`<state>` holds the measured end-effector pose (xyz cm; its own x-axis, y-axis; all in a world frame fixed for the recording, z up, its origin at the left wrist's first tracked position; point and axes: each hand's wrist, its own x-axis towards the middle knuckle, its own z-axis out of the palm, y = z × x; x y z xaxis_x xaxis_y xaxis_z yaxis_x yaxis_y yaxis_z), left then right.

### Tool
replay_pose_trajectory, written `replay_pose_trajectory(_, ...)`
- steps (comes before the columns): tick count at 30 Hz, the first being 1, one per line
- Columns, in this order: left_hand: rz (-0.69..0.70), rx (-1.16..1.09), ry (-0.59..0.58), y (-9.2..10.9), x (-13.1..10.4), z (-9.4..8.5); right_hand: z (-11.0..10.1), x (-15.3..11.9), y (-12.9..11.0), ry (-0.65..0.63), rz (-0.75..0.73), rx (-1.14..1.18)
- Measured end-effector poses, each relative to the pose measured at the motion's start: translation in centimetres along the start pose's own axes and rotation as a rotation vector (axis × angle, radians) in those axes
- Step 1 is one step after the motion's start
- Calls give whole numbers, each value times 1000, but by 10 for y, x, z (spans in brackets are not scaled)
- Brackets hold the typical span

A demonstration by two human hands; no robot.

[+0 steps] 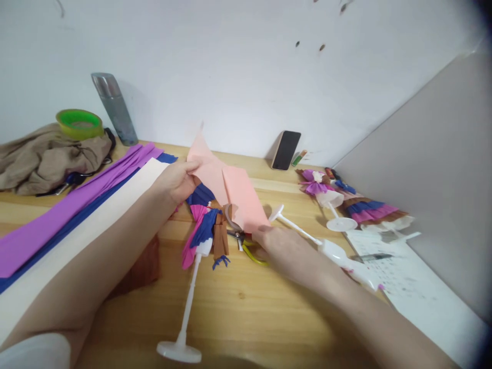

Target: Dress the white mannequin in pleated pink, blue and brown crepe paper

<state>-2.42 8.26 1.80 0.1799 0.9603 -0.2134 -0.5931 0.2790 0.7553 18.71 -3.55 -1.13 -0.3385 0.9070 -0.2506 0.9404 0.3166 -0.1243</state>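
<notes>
A piece of peach paper (242, 195), partly folded over, is stretched between my two hands above the wooden table. My left hand (181, 182) pinches its left side, and my right hand (271, 243) grips its lower right corner. Below the paper lies a small figure dressed in pink, blue and brown paper (204, 225), on a white stick with a round base (179, 351). Scissors with yellow-green handles (254, 254) lie beside my right hand, partly hidden by it. A white plastic stand (300, 229) lies to the right.
Purple, blue and cream paper strips (80, 200) run along the left. Behind them are a brown cloth (46, 159), green tape (79, 123) and a bottle (117, 110). A phone (286, 150) leans on the wall. Dressed figures (371, 210) and a written sheet (415, 287) are at right.
</notes>
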Motion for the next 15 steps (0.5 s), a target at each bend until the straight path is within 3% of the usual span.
replay_pose_trajectory(3, 15, -25, -20, 3, -3, 4, 17, -6, 6, 89, 19, -52)
replay_pose_trajectory(8, 61, -48, -57, 6, -6, 7, 16, -10, 7, 286, 71, 35)
replay_pose_trajectory(11, 84, -68, -68, 8, -10, 10, 17, 2, 7, 408, 87, 27)
replay_pose_trajectory(15, 85, -103, -31, 14, -15, 13, 17, 33, 14, 536, 256, -8)
